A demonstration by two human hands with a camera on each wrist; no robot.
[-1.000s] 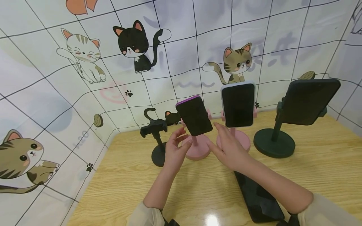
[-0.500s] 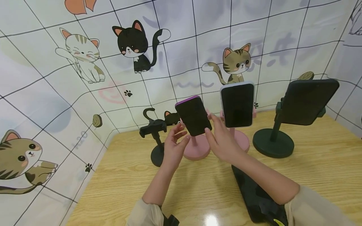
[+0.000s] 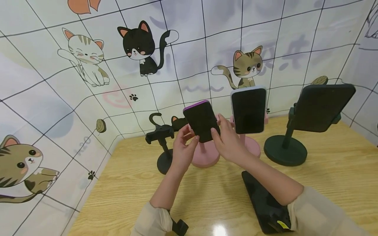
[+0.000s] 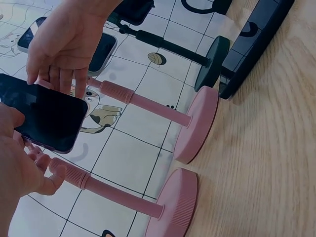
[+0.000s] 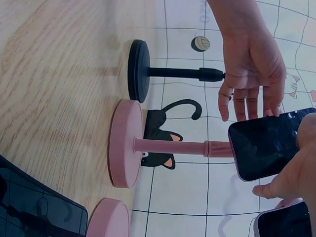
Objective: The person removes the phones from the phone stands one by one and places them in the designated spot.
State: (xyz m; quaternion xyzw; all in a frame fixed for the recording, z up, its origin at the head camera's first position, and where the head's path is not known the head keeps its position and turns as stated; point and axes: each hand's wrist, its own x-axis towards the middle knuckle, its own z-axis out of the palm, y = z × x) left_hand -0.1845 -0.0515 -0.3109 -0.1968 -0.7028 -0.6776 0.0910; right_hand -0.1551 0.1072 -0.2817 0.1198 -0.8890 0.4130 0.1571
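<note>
L hand [image 3: 183, 151] & R hand [image 3: 229, 141] both part-curled on purple-edged phone [image 3: 201, 118], thumbs on scrn, fingers at sides. Phone tilted, at top of L-most pink stand [image 3: 205, 160], btwn blk stand [image 3: 164, 161] & wht-edged phone [image 3: 249, 110].

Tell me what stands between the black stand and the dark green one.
In the head view: a pink stand bearing the purple-edged phone, which the left hand and right hand hold, then a second pink stand bearing the pale-edged phone.
</note>
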